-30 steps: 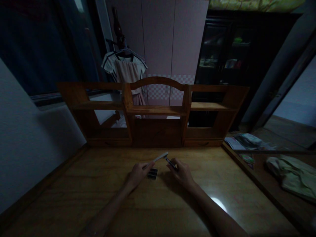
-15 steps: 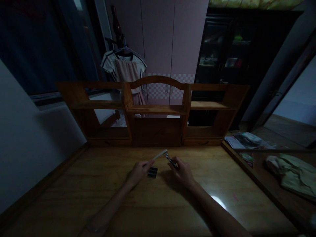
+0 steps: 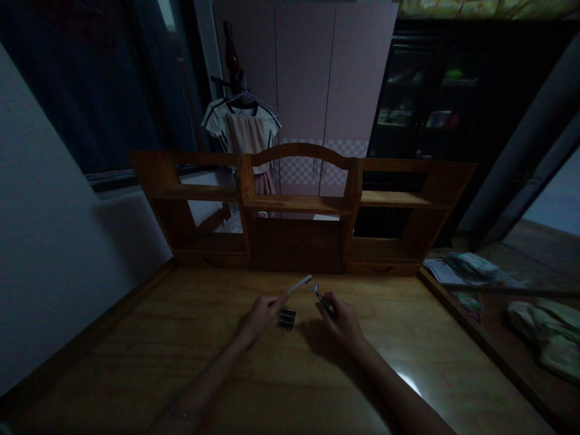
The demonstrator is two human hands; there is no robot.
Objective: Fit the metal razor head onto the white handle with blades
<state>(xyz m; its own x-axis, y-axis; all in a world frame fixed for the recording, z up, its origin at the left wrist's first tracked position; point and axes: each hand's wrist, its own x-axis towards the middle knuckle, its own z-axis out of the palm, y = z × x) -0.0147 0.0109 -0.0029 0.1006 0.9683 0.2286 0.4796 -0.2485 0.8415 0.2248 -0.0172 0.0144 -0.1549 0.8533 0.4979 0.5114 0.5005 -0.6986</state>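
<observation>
My left hand [image 3: 263, 315] is closed round the lower end of a thin white toothbrush-like stick [image 3: 299, 284], which points up and to the right. In my right hand [image 3: 343, 320] is a razor [image 3: 324, 299] with a dark handle and a shiny metal head, tilted up to the left. A small gap separates the razor's head from the tip of the stick. On the wooden table [image 3: 281, 380], just right of my left hand, lies a small dark case [image 3: 287, 319] with several dark strips.
A wooden shelf unit [image 3: 299, 204] stands along the table's back edge. Papers [image 3: 462, 269] and a light green cloth [image 3: 557, 338] lie beyond the raised right edge. A wall [image 3: 67, 254] borders the left side. Clothes [image 3: 247, 130] hang behind the shelf.
The razor's head has moved away from the stick's tip, opening a small gap. The whole view has shifted, so things appear farther right.
</observation>
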